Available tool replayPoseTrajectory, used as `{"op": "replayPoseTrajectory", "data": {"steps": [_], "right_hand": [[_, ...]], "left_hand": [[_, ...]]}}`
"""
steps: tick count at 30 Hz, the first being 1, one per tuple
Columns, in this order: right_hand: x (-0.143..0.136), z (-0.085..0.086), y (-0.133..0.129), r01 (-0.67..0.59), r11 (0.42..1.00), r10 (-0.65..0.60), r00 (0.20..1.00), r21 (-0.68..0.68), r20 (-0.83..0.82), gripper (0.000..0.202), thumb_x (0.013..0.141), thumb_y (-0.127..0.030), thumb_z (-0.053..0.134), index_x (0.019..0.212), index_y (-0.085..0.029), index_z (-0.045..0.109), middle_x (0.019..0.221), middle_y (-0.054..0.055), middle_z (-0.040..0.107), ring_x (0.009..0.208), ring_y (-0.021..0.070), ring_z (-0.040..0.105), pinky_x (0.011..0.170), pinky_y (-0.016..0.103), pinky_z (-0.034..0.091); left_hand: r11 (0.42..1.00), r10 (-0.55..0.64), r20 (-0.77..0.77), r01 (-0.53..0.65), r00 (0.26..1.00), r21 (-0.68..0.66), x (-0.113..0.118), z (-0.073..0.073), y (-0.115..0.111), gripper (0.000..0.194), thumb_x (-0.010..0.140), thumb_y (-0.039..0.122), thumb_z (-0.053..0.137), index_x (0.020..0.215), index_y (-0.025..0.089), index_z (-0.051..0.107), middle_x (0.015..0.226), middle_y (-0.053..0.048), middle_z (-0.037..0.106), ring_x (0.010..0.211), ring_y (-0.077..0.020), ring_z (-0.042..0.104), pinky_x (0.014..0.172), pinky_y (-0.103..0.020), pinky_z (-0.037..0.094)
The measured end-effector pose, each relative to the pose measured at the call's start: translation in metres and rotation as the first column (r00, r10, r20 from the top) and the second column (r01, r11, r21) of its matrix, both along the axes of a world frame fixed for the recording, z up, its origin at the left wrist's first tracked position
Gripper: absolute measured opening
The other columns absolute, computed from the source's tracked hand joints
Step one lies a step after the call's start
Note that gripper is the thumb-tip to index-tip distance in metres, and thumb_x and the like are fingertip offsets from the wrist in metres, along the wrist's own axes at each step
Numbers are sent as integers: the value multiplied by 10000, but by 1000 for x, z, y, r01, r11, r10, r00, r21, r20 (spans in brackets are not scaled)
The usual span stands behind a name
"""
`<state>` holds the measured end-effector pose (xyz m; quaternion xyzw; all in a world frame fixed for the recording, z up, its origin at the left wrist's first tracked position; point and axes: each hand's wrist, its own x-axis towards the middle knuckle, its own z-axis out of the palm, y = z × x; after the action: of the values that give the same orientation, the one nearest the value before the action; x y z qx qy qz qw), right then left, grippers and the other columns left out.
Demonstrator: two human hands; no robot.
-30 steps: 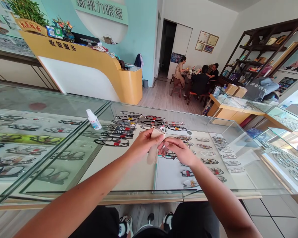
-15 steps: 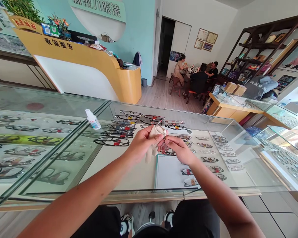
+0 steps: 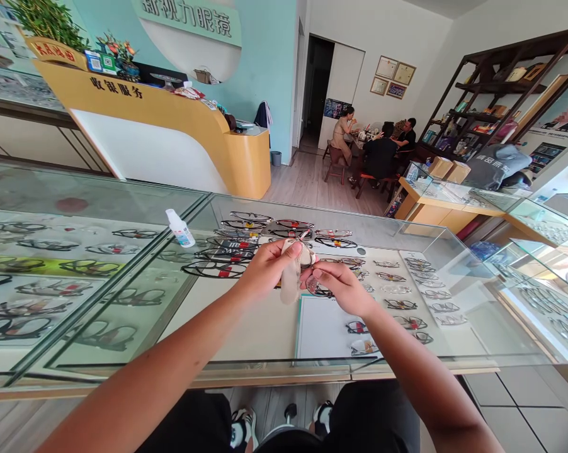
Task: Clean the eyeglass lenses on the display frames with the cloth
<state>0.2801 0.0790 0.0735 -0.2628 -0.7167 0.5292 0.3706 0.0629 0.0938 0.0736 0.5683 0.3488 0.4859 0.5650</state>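
Two bare hands meet over a glass-topped surface (image 3: 237,327), the left hand (image 3: 266,267) pinching a pale cloth (image 3: 291,282) around part of a pair of glasses (image 3: 307,257), the right hand (image 3: 344,288) gripping its frame by the fingertips. Uneven pressure between the hands could bend the thin frame, and grit caught in the folds could scratch a lens; a slipping pinch could drop the pair onto the display frames (image 3: 335,242) near it. A white bottle (image 3: 181,229) stands well to the left, beyond easy knocking. Half a second earlier, the cloth was bunched beneath the left thumb; now the thumb sits higher, and a broader flap hangs down.
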Motion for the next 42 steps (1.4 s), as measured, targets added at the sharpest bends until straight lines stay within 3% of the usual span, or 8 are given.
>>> {"op": "replayPoseTrajectory", "data": {"steps": [5,9,12,20,25,31,39,42], "right_hand": [[5,0,7,16,998,-21,997,-59,-72,434,1085,-560,629,989,-184,822,883,63,783,811,192,652,832,337,545],[5,3,8,28,998,-31,997,-51,-77,439,1076,-552,635,921,-185,821,939,71,794,818,191,651,850,339,546],[2,3,6,-2,999,-1,998,-52,-63,432,1070,-560,647,950,-184,822,981,74,795,830,189,654,866,341,544],[-3,-7,3,-40,997,37,998,-65,-52,466,1073,-600,639,1005,-183,837,965,66,787,822,180,643,842,329,527],[4,-5,9,-13,997,7,997,-79,-78,451,1054,-581,664,960,-177,842,899,64,779,796,187,646,826,337,530],[5,-2,8,-11,993,-3,994,-119,-112,406,1046,-535,673,948,-179,840,943,74,796,789,181,635,814,332,528],[-1,-7,1,-56,994,52,998,-95,-46,459,1068,-601,643,1002,-188,833,978,69,790,837,187,633,839,330,512],[-2,-8,-1,-63,993,61,998,-95,-28,460,1074,-602,638,1002,-189,828,990,65,791,830,177,613,828,319,492]], "left_hand": [[995,-99,-66,98,993,-27,-12,4,9,552,850,683,863,989,168,720,832,-35,735,674,-158,661,588,-239,501],[991,-128,-57,125,990,-42,-9,10,5,525,783,556,960,1034,173,705,797,-4,717,652,-132,631,562,-210,449],[989,-143,-25,142,989,-38,-1,9,2,536,753,560,972,968,181,660,722,0,713,627,-153,647,560,-229,470],[999,-1,-47,3,999,46,0,-5,4,552,892,696,812,807,186,620,614,14,641,527,-143,601,527,-244,442],[996,-76,-89,79,993,32,-11,-3,11,561,898,706,805,947,152,734,777,-51,734,675,-175,673,604,-254,506],[989,-145,-19,145,989,-7,-7,2,5,491,817,530,944,1062,162,731,864,-37,755,712,-151,676,610,-221,493],[993,-115,10,115,993,23,5,7,-5,489,824,571,924,877,194,617,647,16,671,539,-157,640,530,-255,478],[995,-39,3,38,999,92,3,5,-4,513,884,628,857,805,192,598,615,25,627,493,-123,564,496,-239,407]]}}
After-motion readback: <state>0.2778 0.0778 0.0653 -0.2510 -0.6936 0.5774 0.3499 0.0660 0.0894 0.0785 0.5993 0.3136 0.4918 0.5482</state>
